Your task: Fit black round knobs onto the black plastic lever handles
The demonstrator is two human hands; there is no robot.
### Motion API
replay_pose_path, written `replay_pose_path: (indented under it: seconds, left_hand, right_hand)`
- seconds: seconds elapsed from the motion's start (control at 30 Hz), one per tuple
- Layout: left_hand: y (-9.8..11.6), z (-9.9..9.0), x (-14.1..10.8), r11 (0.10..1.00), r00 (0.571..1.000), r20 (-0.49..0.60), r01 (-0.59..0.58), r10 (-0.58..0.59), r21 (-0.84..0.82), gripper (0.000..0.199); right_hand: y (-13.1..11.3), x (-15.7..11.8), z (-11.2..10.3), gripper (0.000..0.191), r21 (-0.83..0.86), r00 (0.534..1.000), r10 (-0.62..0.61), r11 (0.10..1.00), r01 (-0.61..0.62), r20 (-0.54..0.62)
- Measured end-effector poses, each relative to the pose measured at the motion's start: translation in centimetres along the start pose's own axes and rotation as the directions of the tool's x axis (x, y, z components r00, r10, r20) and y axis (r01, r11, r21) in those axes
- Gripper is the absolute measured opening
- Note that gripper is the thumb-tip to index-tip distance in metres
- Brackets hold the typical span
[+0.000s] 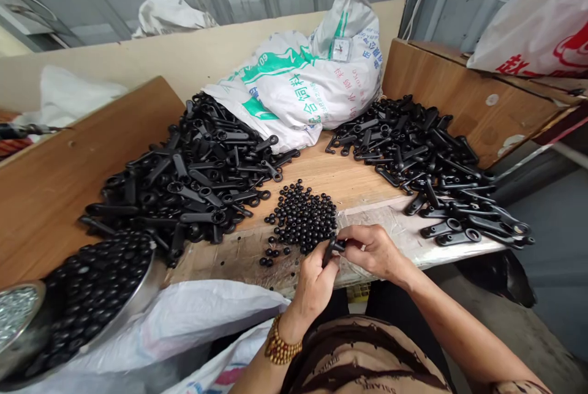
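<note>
Near the bench's front edge, my left hand (316, 280) is closed around a black plastic crank handle (329, 251), which stands tilted between thumb and fingers. My right hand (374, 250) meets it from the right, its thumb and fingertips pinched on a small dark piece at the handle's side. That piece is mostly covered by the fingers, so I cannot tell its kind. Just beyond both hands lies a heap of small black balls (305, 213), with a few loose ones to its left.
Black crank handles are piled at left (197, 173) and right (404, 136). At lower left stand a metal bowl (154, 277) of black balls and a smaller bowl (39, 288) of shiny metal bits. A printed white sack (294, 87) lies behind. Wooden boards (441, 84) flank the bench.
</note>
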State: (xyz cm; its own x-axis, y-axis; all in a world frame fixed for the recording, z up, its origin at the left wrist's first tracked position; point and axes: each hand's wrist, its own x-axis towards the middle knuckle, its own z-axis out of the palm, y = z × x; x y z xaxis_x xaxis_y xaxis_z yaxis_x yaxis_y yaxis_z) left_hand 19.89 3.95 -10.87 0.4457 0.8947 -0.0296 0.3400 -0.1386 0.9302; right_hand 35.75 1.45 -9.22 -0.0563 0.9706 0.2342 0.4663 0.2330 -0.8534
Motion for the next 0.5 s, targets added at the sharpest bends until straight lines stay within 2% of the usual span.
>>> replay_pose_path:
  seconds: [0.17,0.3,0.5]
  left_hand:
    - [-0.4,1.0,-0.3,0.996,0.998,0.019,0.057,-0.056,-0.066,0.012]
    - [-0.4,1.5,-0.2,0.991,0.997,0.046,0.071,-0.066,-0.11,0.015]
    - [0.3,1.8,-0.2,0.998,0.999,0.037,0.01,-0.007,-0.062,0.014]
  right_hand:
    - [0.1,-0.9,-0.7,0.012,0.17,0.998,-0.017,0.985,0.028,-0.063]
    - [0.3,-1.6,-1.0,0.018,0.261,0.995,-0.051,0.962,0.073,-0.092]
    - [0.8,-3.0,-0.2,0.018,0.32,0.993,0.068,0.947,-0.033,-0.1]
